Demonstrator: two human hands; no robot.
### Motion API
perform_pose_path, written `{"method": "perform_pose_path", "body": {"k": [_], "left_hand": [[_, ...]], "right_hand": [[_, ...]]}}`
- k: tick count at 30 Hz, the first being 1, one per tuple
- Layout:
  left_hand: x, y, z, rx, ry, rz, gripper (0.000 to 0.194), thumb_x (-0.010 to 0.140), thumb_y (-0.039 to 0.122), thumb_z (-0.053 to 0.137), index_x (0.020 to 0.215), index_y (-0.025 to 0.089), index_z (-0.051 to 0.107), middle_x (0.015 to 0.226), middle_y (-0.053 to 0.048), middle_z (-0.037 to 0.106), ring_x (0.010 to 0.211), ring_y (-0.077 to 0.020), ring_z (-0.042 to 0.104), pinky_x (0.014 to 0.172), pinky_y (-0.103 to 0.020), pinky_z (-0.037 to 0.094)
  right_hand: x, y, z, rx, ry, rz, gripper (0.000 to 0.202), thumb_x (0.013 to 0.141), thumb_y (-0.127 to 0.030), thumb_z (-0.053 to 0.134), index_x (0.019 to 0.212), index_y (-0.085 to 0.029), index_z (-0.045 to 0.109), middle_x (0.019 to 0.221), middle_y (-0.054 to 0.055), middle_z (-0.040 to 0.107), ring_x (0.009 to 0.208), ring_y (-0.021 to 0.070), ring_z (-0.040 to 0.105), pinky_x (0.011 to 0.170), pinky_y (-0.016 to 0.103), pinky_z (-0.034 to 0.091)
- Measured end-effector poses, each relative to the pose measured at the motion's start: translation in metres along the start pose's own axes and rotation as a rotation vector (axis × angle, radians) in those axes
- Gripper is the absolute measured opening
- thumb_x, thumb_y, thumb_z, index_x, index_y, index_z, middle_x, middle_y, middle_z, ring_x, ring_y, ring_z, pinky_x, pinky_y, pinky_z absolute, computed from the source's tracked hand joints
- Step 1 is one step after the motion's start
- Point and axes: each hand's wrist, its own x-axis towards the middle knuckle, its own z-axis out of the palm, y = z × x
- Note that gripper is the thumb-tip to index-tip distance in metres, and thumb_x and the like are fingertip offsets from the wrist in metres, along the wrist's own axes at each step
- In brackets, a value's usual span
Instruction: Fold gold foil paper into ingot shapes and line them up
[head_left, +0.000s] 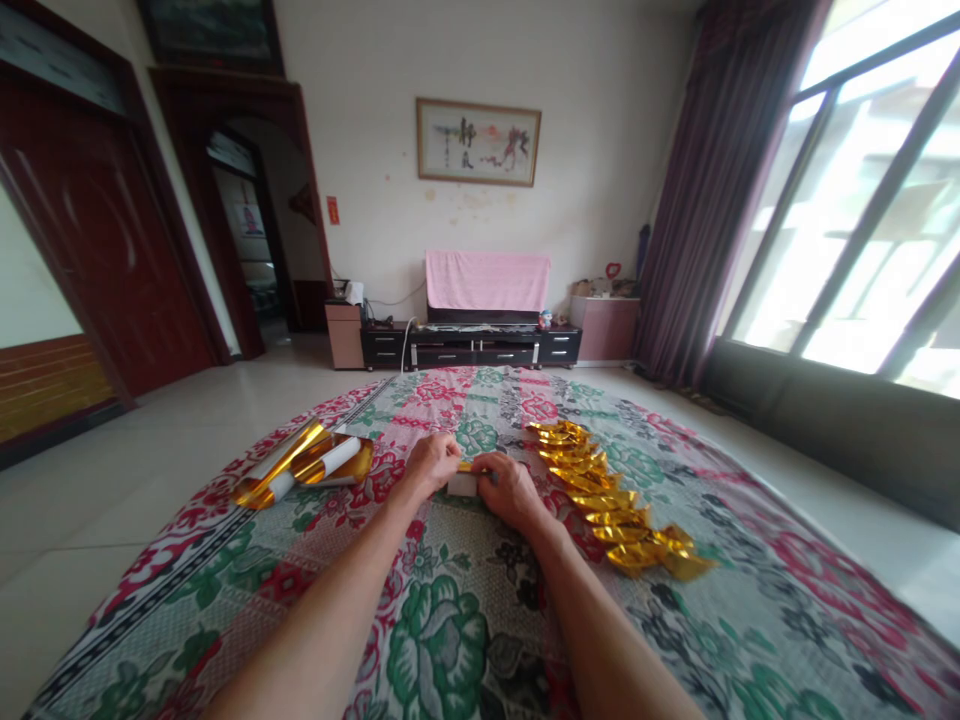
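Pinching one small gold-and-white foil-paper piece (462,485) between them: left hand (431,462), right hand (512,487), fingers closed at opposite ends. From piece: curled, glossy foil-paper sheets (309,463) at 9 o'clock, overlapping, count unclear; creased, boat-shaped gold-foil ingots (606,499) toward 4 o'clock, at least seven, in row. Beneath, one floral-patterned tablecloth (439,640).

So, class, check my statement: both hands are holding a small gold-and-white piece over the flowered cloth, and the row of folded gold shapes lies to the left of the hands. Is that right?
Not quite: the head view shows the folded gold shapes to the right. The left hand and right hand do hold the gold-and-white piece over the flowered cloth.
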Motion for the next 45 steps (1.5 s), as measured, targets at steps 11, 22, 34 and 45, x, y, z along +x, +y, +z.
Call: {"method": "perform_pose_path", "body": {"k": [11,22,34,45], "left_hand": [[-0.016,0.003,-0.004,-0.095,-0.021,0.009,0.026,0.070,0.018,0.050,0.081,0.020,0.073,0.077,-0.002,0.072,0.073,-0.0144,0.063,0.067,-0.021,0.045],[-0.019,-0.007,0.003,-0.217,0.043,-0.094,0.025,0.070,0.019,0.052,0.086,0.019,0.071,0.080,-0.001,0.072,0.071,-0.0124,0.063,0.066,-0.019,0.045],[-0.023,-0.004,0.005,-0.028,0.052,-0.010,0.019,0.073,0.019,0.053,0.080,0.019,0.070,0.080,-0.005,0.071,0.076,-0.0156,0.063,0.070,-0.023,0.044],[-0.028,-0.002,-0.005,0.078,-0.024,0.030,0.030,0.073,0.018,0.047,0.091,0.026,0.070,0.085,-0.004,0.070,0.082,-0.0177,0.062,0.073,-0.025,0.045]], "right_hand": [[0.001,0.011,0.006,-0.036,0.137,0.061,0.014,0.068,-0.011,0.052,0.073,-0.017,0.063,0.089,0.006,0.063,0.086,0.0170,0.058,0.081,0.027,0.043],[0.002,0.012,0.007,-0.119,0.141,0.161,0.021,0.070,-0.012,0.050,0.086,-0.018,0.062,0.086,0.005,0.062,0.077,0.0155,0.057,0.074,0.025,0.042],[0.002,0.013,0.008,-0.115,0.087,0.106,0.017,0.072,-0.013,0.050,0.079,-0.019,0.064,0.087,0.005,0.064,0.083,0.0160,0.059,0.079,0.026,0.043],[0.002,0.012,0.009,-0.135,-0.002,-0.011,0.028,0.075,-0.011,0.047,0.096,-0.020,0.063,0.105,0.005,0.063,0.098,0.0172,0.056,0.089,0.028,0.040]]}}
